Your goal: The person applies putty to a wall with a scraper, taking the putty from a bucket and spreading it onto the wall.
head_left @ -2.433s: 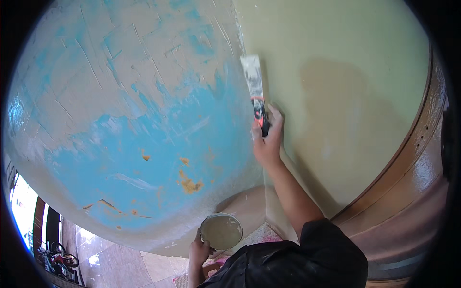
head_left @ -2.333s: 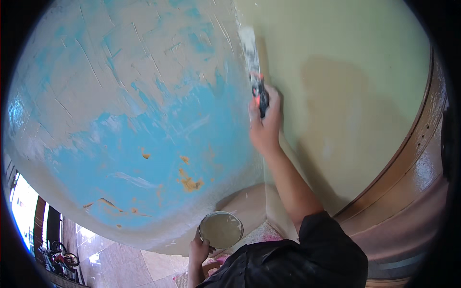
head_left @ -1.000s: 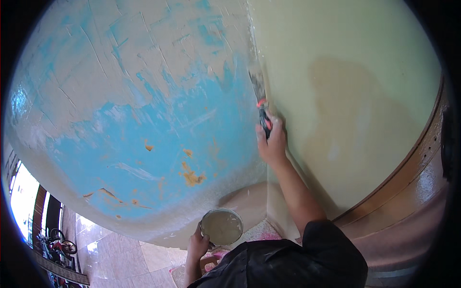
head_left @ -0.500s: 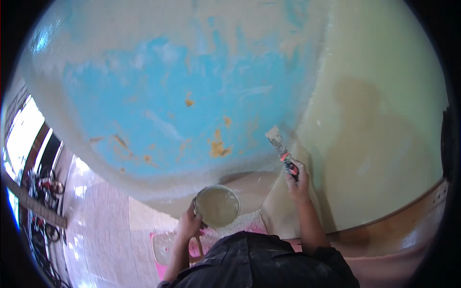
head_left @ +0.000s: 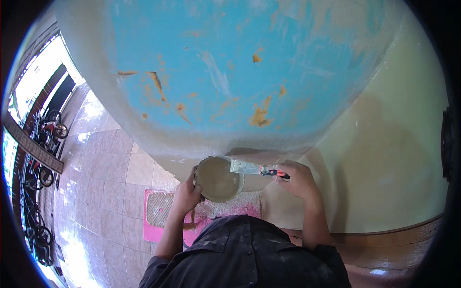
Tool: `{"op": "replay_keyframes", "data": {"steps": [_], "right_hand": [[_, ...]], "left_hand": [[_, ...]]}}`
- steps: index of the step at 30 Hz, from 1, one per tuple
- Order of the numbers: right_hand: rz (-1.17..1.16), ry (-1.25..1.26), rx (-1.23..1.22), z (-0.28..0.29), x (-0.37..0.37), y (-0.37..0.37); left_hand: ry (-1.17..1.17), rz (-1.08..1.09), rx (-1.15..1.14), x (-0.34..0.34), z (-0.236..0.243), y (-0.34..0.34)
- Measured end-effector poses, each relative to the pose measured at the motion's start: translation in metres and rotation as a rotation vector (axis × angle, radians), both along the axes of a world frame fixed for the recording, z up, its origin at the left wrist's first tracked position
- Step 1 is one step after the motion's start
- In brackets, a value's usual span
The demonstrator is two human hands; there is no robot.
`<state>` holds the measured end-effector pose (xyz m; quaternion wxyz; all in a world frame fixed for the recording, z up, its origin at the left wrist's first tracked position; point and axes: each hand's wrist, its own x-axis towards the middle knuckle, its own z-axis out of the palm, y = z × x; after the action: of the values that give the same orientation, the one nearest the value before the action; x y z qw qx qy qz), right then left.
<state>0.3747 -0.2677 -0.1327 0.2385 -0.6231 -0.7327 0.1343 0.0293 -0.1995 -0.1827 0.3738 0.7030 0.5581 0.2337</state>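
My left hand [head_left: 187, 194] grips a round container [head_left: 216, 182] of greyish-beige paste by its left side. My right hand [head_left: 295, 178] is closed on a putty knife with a black and red handle [head_left: 276, 173]. Its paste-smeared blade [head_left: 245, 167] lies level over the container's right rim. Beyond them is a wall [head_left: 230, 72] of worn blue paint with orange-brown patches and smeared pale filler. It meets a pale green wall [head_left: 389, 158] on the right at a corner.
Below the container lie a pink mat [head_left: 228, 216] and a pale perforated seat [head_left: 160, 210] on floor tiles [head_left: 105, 192]. Motorcycles [head_left: 48, 134] stand by a bright opening at the far left. A brown wooden band [head_left: 384, 237] runs along the lower right.
My right hand has come down from the corner seam, bringing the knife from upright to level at the container. My left hand has shifted left with the container. The view has tilted downward.
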Motion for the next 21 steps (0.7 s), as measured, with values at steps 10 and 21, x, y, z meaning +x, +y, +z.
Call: {"op": "replay_keyframes", "data": {"steps": [10,21], "right_hand": [[0.037,0.015,-0.021,0.025,-0.027,0.012],[0.140,-0.203,-0.048,0.046,-0.089,0.027]], "left_hand": [[-0.066,0.070,-0.127,-0.039,-0.009,-0.004],[-0.013,0.026,-0.096,-0.054,-0.016,0.005]]}}
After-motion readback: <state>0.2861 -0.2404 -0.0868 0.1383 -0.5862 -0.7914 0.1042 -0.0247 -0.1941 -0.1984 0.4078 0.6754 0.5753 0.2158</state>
